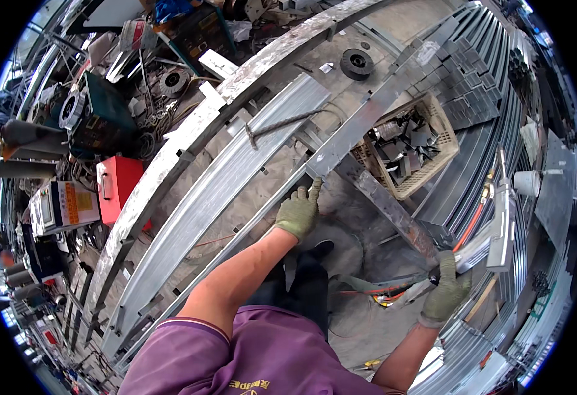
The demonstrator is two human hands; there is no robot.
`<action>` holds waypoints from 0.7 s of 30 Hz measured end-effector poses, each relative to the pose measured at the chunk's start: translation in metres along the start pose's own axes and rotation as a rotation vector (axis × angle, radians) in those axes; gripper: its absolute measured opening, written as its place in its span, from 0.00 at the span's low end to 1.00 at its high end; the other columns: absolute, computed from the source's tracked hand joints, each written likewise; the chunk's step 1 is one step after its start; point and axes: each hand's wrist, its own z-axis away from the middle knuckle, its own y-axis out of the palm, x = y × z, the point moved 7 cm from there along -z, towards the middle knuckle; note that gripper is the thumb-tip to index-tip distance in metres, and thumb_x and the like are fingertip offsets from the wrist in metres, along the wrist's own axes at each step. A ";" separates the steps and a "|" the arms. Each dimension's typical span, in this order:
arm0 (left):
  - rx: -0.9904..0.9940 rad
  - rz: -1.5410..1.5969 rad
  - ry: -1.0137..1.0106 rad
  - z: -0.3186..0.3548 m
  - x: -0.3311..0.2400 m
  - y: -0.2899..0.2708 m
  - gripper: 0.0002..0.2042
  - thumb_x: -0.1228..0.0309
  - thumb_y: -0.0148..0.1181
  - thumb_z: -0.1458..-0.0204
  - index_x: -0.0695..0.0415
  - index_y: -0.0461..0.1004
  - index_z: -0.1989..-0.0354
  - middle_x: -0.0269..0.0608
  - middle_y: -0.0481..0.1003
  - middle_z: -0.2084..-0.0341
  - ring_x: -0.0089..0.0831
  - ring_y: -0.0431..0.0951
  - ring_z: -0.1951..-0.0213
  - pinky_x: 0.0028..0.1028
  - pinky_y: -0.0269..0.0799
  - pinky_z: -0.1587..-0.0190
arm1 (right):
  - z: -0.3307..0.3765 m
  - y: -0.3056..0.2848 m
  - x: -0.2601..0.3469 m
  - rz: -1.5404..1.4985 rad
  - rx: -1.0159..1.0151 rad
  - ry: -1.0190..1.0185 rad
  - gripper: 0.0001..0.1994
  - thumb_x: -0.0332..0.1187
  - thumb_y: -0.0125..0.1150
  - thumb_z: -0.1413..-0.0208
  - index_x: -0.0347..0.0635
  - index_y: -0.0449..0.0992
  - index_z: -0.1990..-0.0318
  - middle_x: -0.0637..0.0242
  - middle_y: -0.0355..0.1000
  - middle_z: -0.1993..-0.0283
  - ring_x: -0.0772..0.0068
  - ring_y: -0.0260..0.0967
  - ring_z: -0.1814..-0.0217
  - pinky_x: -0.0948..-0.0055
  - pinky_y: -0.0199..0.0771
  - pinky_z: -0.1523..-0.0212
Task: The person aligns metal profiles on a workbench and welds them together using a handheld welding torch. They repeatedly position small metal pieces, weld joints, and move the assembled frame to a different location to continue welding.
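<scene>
My left hand [298, 214], in an olive-green work glove, is at the near edge of the steel frame. Its index finger stretches toward the end of a grey flat steel bar [341, 146] that lies slantwise, and the fingers look apart with nothing held. My right hand [446, 299], in a matching glove, is bent round a small dark object beside a rusty crossbeam [394, 207]. A grey and orange cable [394, 294] runs from near that hand toward the left. The glove hides most of what it grips.
A cream plastic crate [427, 181] holds metal offcuts. Stacked rectangular tubes [466, 85] and long steel profiles lie right. A silver channel [236, 164] and a curved whitish beam [170, 151] cross the left. A red box [118, 187], a black wheel [357, 64] and an orange hose [469, 227] are around.
</scene>
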 end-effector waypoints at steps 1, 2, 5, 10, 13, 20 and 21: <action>-0.009 -0.001 0.010 0.000 -0.001 0.000 0.40 0.61 0.55 0.35 0.51 0.46 0.16 0.60 0.71 0.39 0.56 0.78 0.43 0.51 0.80 0.46 | 0.001 0.008 0.001 -0.029 0.019 -0.026 0.16 0.28 0.71 0.36 0.33 0.78 0.45 0.70 0.77 0.65 0.81 0.71 0.67 0.78 0.71 0.67; 0.005 0.015 0.014 0.000 0.000 0.001 0.40 0.61 0.55 0.35 0.51 0.46 0.16 0.60 0.72 0.40 0.56 0.79 0.44 0.51 0.80 0.48 | 0.003 0.018 0.003 -0.058 0.039 -0.051 0.16 0.28 0.71 0.36 0.33 0.78 0.44 0.70 0.77 0.64 0.81 0.71 0.68 0.77 0.72 0.67; 0.013 0.011 0.009 0.002 0.005 0.004 0.40 0.61 0.55 0.35 0.51 0.46 0.16 0.60 0.72 0.40 0.55 0.79 0.45 0.51 0.81 0.49 | 0.009 0.046 0.014 0.012 0.146 -0.024 0.16 0.28 0.71 0.35 0.33 0.77 0.43 0.69 0.77 0.63 0.80 0.74 0.67 0.77 0.74 0.67; 0.034 0.010 0.002 -0.001 0.004 0.005 0.39 0.61 0.54 0.34 0.49 0.47 0.16 0.60 0.71 0.38 0.56 0.79 0.43 0.51 0.81 0.48 | 0.009 0.072 0.015 0.087 0.288 -0.230 0.16 0.28 0.72 0.35 0.37 0.78 0.43 0.71 0.77 0.57 0.81 0.74 0.63 0.76 0.77 0.63; -0.029 -0.019 0.029 0.002 0.001 -0.001 0.40 0.65 0.56 0.36 0.51 0.46 0.16 0.58 0.72 0.40 0.50 0.80 0.45 0.46 0.81 0.49 | 0.015 0.084 0.033 0.226 0.342 -0.240 0.16 0.28 0.73 0.36 0.40 0.79 0.42 0.72 0.78 0.56 0.80 0.75 0.61 0.74 0.78 0.62; -0.005 -0.047 0.029 0.000 0.003 0.004 0.40 0.66 0.54 0.35 0.50 0.45 0.16 0.56 0.72 0.40 0.50 0.79 0.44 0.46 0.82 0.48 | 0.033 0.132 0.045 0.022 0.573 -0.153 0.08 0.31 0.72 0.35 0.40 0.78 0.56 0.73 0.69 0.69 0.78 0.69 0.69 0.70 0.73 0.68; -0.006 -0.061 0.036 0.000 0.004 0.004 0.40 0.66 0.54 0.35 0.49 0.45 0.16 0.55 0.72 0.41 0.50 0.79 0.44 0.45 0.82 0.49 | 0.034 0.137 0.033 -0.042 0.589 -0.091 0.09 0.30 0.72 0.35 0.39 0.79 0.53 0.73 0.71 0.68 0.79 0.70 0.68 0.71 0.74 0.67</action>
